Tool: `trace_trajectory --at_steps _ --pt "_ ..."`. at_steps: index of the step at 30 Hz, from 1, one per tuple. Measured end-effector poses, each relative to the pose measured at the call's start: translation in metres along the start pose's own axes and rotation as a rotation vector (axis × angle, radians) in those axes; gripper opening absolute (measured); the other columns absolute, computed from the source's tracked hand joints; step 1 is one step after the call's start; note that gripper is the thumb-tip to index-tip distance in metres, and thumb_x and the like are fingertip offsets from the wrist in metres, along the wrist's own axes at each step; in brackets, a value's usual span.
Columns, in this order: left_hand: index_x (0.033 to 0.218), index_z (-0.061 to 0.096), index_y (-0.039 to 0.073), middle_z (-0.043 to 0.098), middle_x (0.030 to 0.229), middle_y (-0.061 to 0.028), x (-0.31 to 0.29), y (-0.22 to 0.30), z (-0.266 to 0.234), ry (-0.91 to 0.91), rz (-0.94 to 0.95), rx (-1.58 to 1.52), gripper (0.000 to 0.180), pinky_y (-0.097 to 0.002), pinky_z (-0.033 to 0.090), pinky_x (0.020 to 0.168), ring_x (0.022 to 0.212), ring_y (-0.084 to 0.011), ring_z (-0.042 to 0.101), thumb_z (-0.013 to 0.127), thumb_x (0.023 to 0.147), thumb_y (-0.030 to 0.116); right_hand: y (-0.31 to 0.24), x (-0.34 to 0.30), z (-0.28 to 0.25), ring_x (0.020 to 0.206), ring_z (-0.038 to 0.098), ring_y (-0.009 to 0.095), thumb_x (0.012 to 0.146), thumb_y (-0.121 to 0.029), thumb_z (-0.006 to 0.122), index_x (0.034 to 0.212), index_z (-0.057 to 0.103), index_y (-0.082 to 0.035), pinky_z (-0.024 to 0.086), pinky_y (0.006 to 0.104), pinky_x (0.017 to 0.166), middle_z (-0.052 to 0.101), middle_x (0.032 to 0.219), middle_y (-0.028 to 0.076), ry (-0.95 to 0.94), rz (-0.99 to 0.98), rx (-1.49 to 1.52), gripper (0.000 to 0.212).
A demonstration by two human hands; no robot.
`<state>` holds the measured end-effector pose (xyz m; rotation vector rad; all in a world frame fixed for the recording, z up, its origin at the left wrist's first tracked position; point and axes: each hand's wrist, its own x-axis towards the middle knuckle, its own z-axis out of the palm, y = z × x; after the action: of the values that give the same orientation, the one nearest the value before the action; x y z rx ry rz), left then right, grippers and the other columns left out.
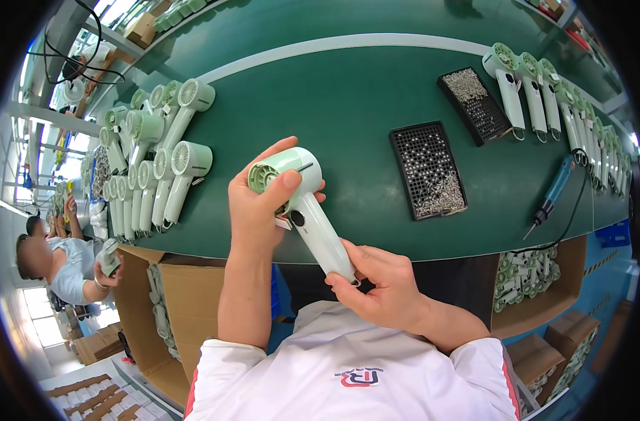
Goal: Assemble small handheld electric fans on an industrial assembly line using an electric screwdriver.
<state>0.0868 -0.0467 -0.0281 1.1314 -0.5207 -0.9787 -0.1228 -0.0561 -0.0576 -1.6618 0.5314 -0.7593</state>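
A pale green and white handheld fan [318, 226] is held between my two hands, tilted over the near edge of the green table. My left hand [255, 203] wraps round its round green head, with the thumb across the front. The fingers of my right hand [376, 281] pinch the lower end of the white handle. A dark oval button shows on the handle, and a small white tag or piece sticks out below the head near my left palm. Part of the head is hidden by my left fingers.
Several similar fans [151, 161] stand at the left, more [534, 91] at the right. Two black screw trays [406, 184] [467, 119] lie right of centre. A teal electric screwdriver [555, 189] with a cord is farther right. Cardboard boxes [187, 295] sit below; a co-worker [74, 263] is at left.
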Motion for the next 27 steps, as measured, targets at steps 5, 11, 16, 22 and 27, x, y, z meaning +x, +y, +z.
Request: trace_trajectory --at_steps 5,11,16,22,27 --pt "0.133 0.057 -0.012 0.07 0.102 -0.0208 -0.006 -0.002 -0.007 0.026 -0.047 -0.04 0.064 -0.0426 0.066 0.069 0.08 -0.0301 0.075 0.085 0.082 0.014 -0.009 0.002 -0.001 0.064 0.063 0.009 0.083 0.0 0.078 0.129 0.063 0.011 0.049 0.0226 0.054 0.068 0.081 0.009 -0.082 -0.004 -0.031 0.049" --pt "0.125 0.063 -0.006 0.073 0.099 -0.0096 0.004 -0.011 -0.001 0.018 -0.144 -0.035 0.059 -0.0276 0.057 0.075 0.085 -0.0139 0.07 0.089 0.081 0.022 -0.003 -0.007 -0.001 0.081 0.073 0.018 0.093 0.007 0.064 0.132 0.059 0.014 0.063 0.0286 0.064 0.07 0.103 0.016 -0.093 0.25 0.138 0.04" --pt "0.133 0.057 -0.007 0.07 0.108 -0.0108 0.006 -0.007 -0.016 -0.023 -0.167 0.005 0.055 -0.0324 0.057 0.084 0.1 -0.0187 0.07 0.074 0.096 0.03 -0.002 0.004 -0.001 0.078 0.074 0.021 0.1 -0.001 0.057 0.132 0.058 0.016 0.063 0.03 0.062 0.071 0.113 0.023 0.011 0.391 0.392 0.036" --pt "0.128 0.061 -0.003 0.068 0.115 -0.0101 -0.026 -0.018 -0.03 0.262 -0.046 0.106 0.046 -0.0299 0.058 0.08 0.102 -0.0172 0.069 0.069 0.099 0.032 0.01 0.023 -0.008 0.076 0.074 0.022 0.102 -0.007 0.058 0.13 0.059 0.015 0.063 0.0309 0.059 0.071 0.112 0.025 0.091 0.445 0.402 0.036" --pt "0.116 0.068 0.002 0.067 0.108 -0.0149 -0.057 -0.007 -0.073 0.479 0.802 1.208 0.042 -0.032 0.058 0.07 0.094 -0.0281 0.069 0.083 0.077 0.003 0.018 0.038 -0.009 0.077 0.074 0.022 0.104 -0.01 0.057 0.133 0.057 0.015 0.064 0.0314 0.062 0.071 0.113 0.025 0.145 0.433 0.387 0.038"
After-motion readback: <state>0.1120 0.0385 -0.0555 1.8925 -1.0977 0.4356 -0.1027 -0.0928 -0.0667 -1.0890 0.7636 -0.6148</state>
